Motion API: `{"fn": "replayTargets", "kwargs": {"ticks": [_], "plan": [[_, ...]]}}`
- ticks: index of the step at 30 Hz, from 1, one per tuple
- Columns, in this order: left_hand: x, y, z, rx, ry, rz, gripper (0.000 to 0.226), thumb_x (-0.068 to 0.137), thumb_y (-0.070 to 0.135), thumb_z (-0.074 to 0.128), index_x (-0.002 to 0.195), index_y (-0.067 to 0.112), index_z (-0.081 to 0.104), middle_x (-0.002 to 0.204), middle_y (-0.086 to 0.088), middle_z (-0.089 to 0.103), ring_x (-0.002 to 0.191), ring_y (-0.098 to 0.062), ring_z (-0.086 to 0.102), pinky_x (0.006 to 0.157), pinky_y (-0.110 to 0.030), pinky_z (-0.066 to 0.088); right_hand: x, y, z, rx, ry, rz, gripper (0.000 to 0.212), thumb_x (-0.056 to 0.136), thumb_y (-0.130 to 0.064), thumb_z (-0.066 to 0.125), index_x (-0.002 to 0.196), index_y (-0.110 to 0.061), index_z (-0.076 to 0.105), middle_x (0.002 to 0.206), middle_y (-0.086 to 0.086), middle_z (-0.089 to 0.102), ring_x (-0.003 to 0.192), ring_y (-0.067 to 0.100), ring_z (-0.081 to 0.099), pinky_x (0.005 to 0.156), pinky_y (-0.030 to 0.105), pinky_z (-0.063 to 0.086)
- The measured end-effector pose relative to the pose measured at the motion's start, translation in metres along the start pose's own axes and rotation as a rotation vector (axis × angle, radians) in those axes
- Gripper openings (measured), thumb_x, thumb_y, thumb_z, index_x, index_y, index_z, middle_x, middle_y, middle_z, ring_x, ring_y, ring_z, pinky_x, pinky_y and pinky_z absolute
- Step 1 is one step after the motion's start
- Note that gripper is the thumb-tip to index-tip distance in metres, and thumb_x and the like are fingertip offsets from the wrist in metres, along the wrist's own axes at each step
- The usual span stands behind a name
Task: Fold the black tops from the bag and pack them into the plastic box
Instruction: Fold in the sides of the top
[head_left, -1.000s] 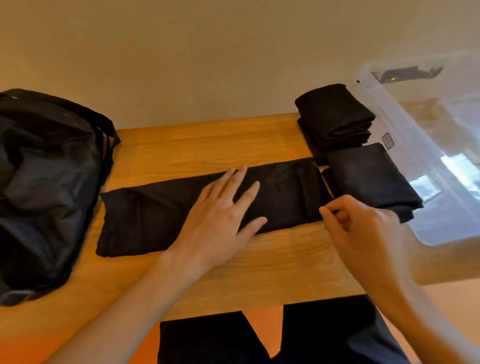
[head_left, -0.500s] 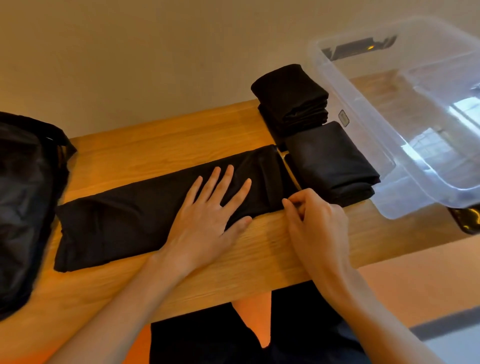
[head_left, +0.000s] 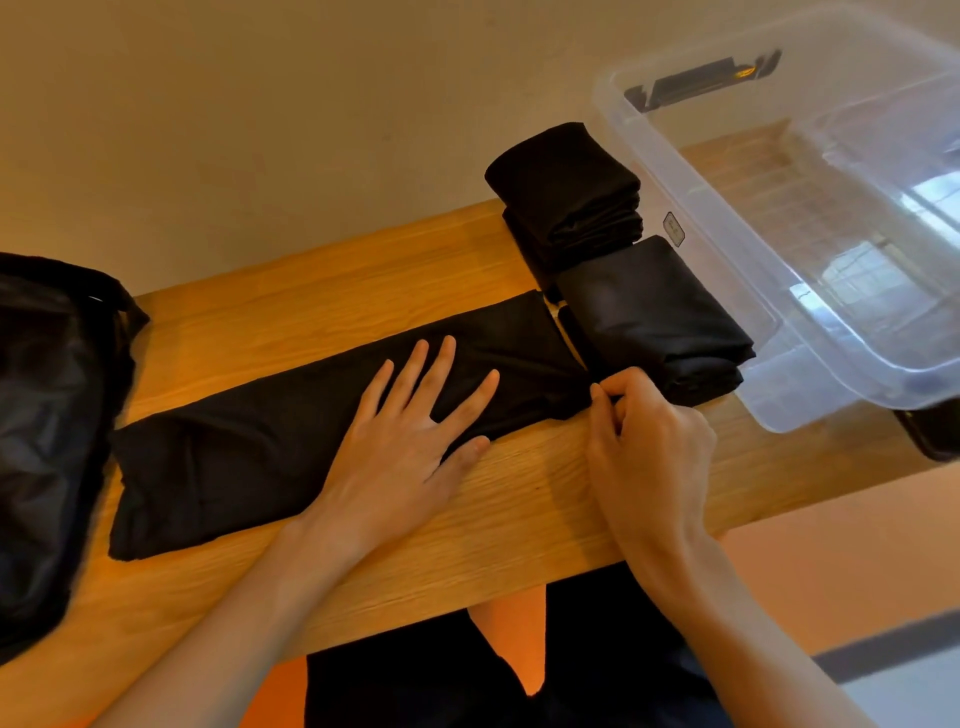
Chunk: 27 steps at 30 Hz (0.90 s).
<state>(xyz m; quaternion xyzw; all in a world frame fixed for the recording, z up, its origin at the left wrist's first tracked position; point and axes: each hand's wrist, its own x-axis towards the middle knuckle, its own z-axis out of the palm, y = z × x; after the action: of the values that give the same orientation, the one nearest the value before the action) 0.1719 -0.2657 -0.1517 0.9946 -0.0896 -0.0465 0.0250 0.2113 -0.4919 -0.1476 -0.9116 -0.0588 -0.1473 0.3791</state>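
A black top (head_left: 249, 452), folded into a long strip, lies across the wooden table (head_left: 332, 291). My left hand (head_left: 410, 441) rests flat on its middle with the fingers spread. My right hand (head_left: 644, 441) pinches the strip's right end at the near corner. Two folded black tops sit to the right of the strip: a thick one (head_left: 566, 187) at the back and a flatter one (head_left: 654, 317) in front of it. Both lie against the clear plastic box (head_left: 810, 353), which holds nothing. The black bag (head_left: 47, 426) slumps at the table's left end.
A beige wall runs close behind the table. The near table edge crosses just below my wrists, with my dark-clothed lap under it. A dark object (head_left: 935, 431) pokes out beneath the box's near right corner.
The camera view has swung to the right, bringing more of the box into sight and less of the bag. Both hands keep their places on the strip.
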Motion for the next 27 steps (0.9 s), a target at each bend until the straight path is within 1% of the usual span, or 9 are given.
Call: {"fn": "replayTargets", "kwargs": {"ticks": [5, 7, 10, 11, 13, 15, 17, 19, 27], "plan": [[-0.001, 0.003, -0.005, -0.042, -0.005, 0.003, 0.06, 0.102, 0.069, 0.003, 0.158, 0.05, -0.009, 0.17, 0.0, -0.018, 0.155, -0.021, -0.024, 0.128, -0.051, -0.001, 0.003, -0.005, 0.002, -0.056, -0.031, 0.0, 0.012, 0.097, -0.02, 0.066, 0.092, -0.011, 0.071, 0.052, -0.016, 0.046, 0.04, -0.006, 0.036, 0.048, 0.011, 0.024], [-0.002, 0.008, -0.011, -0.1, 0.021, -0.008, 0.063, 0.102, 0.069, 0.015, 0.16, 0.049, 0.003, 0.172, -0.004, -0.012, 0.157, -0.025, -0.019, 0.128, -0.05, 0.0, -0.001, -0.007, 0.0, -0.059, -0.053, 0.011, 0.018, 0.098, -0.029, 0.066, 0.1, -0.011, 0.071, 0.051, -0.018, 0.046, 0.041, -0.006, 0.036, 0.051, 0.01, 0.024], [-0.001, 0.026, -0.018, -0.119, 0.249, 0.058, 0.055, 0.099, 0.049, 0.057, 0.149, 0.026, 0.052, 0.16, -0.014, 0.036, 0.15, -0.034, 0.029, 0.121, -0.046, 0.027, -0.009, -0.009, -0.004, -0.049, -0.085, 0.03, 0.028, 0.094, -0.039, 0.071, 0.106, -0.014, 0.066, 0.049, -0.016, 0.047, 0.043, -0.006, 0.044, 0.053, 0.009, 0.027], [0.001, 0.033, -0.017, -0.102, 0.336, 0.109, 0.044, 0.096, 0.037, 0.067, 0.135, 0.017, 0.065, 0.145, -0.013, 0.051, 0.135, -0.032, 0.046, 0.11, -0.043, 0.039, -0.01, -0.01, -0.003, -0.06, -0.099, 0.032, 0.031, 0.092, -0.041, 0.072, 0.108, -0.015, 0.065, 0.05, -0.015, 0.049, 0.044, -0.004, 0.047, 0.054, 0.009, 0.028], [0.006, 0.041, -0.013, -0.079, 0.433, 0.194, 0.016, 0.093, 0.017, 0.073, 0.107, 0.009, 0.074, 0.114, -0.009, 0.064, 0.102, -0.027, 0.059, 0.084, -0.038, 0.047, -0.01, -0.01, -0.001, -0.092, -0.121, 0.024, 0.032, 0.091, -0.043, 0.073, 0.107, -0.016, 0.068, 0.055, -0.013, 0.055, 0.047, 0.0, 0.052, 0.054, 0.01, 0.031], [0.011, 0.043, -0.009, -0.078, 0.456, 0.221, 0.003, 0.092, 0.004, 0.072, 0.093, 0.007, 0.073, 0.098, -0.008, 0.064, 0.085, -0.024, 0.058, 0.071, -0.035, 0.044, -0.006, -0.01, 0.001, -0.093, -0.12, 0.009, 0.021, 0.093, -0.035, 0.072, 0.1, -0.016, 0.072, 0.057, -0.015, 0.055, 0.048, -0.001, 0.051, 0.054, 0.01, 0.032], [0.012, 0.042, -0.005, -0.077, 0.466, 0.218, 0.006, 0.092, 0.0, 0.071, 0.09, 0.005, 0.072, 0.091, -0.007, 0.062, 0.079, -0.022, 0.055, 0.066, -0.034, 0.043, -0.004, -0.01, 0.0, -0.082, -0.093, 0.0, 0.01, 0.095, -0.024, 0.071, 0.089, -0.017, 0.072, 0.052, -0.019, 0.043, 0.043, -0.005, 0.042, 0.05, 0.007, 0.029], [0.009, 0.041, -0.003, -0.088, 0.487, 0.226, 0.007, 0.094, -0.001, 0.069, 0.089, 0.003, 0.072, 0.084, -0.007, 0.058, 0.074, -0.02, 0.051, 0.063, -0.034, 0.043, -0.004, -0.007, 0.0, -0.078, -0.059, 0.01, 0.013, 0.096, -0.018, 0.069, 0.083, -0.017, 0.069, 0.049, -0.02, 0.036, 0.039, -0.006, 0.038, 0.047, 0.007, 0.026], [0.002, 0.038, -0.002, -0.109, 0.503, 0.273, 0.015, 0.1, 0.004, 0.06, 0.093, 0.001, 0.073, 0.084, -0.008, 0.057, 0.075, -0.02, 0.051, 0.065, -0.034, 0.045, -0.003, -0.004, 0.003, -0.083, -0.036, 0.009, 0.012, 0.098, -0.012, 0.064, 0.086, -0.013, 0.067, 0.049, -0.014, 0.049, 0.038, -0.001, 0.044, 0.045, 0.014, 0.029]]}}
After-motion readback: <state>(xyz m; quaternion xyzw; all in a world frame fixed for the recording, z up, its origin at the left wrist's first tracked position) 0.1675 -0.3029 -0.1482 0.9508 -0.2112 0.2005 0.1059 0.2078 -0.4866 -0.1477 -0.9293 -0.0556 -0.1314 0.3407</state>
